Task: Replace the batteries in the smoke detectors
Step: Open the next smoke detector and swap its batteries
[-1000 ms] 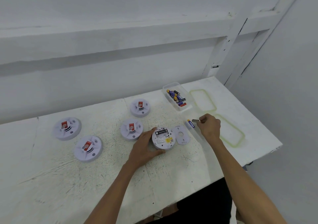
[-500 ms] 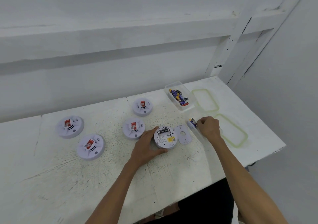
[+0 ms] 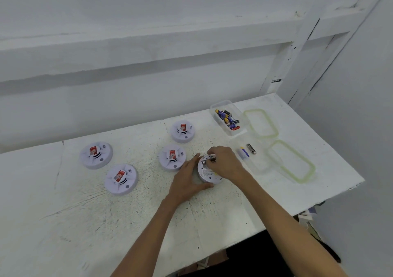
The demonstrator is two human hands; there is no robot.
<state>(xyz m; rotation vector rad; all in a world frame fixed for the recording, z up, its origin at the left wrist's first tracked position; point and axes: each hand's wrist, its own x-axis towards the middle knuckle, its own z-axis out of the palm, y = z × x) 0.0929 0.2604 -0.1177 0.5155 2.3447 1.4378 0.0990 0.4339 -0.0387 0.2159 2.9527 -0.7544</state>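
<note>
Five smoke detectors (image 3: 96,155) lie on the table (image 3: 127,223), four closed at nine to eleven o'clock of the opened detector (image 3: 207,173), which the left hand (image 3: 187,176) grips while the right hand (image 3: 225,164), having left a black battery (image 3: 251,148) beside the blue battery (image 3: 244,152) at two o'clock, pinches the seated battery (image 3: 205,162), probably the next removal.

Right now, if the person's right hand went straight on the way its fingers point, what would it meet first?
The left hand, gripping the upturned round white smoke detector whose dark battery the right hand pinches; beyond it, probably the red-labelled white detector, though height is unclear.
</note>
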